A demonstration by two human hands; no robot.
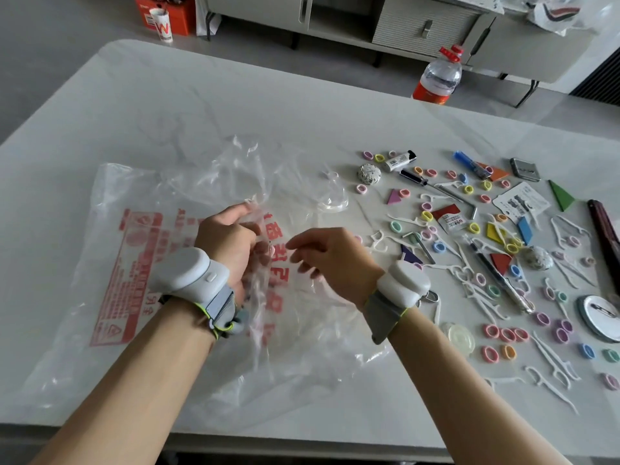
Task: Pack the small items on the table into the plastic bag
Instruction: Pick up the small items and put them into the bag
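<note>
Left hand [228, 243], fingers clamped on plastic bag [141, 263] — right hand [332, 260] beside, palm down, fingers loosely apart

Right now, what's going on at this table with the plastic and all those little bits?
A person seems to be opening up a clear plastic bag with red print on the white table. The left hand grips a bunch of its film, and the right hand reaches in beside it, fingers relaxed. The small pastel rings, white floss picks and other bits lie scattered on the table to the right, none packed yet.
</note>
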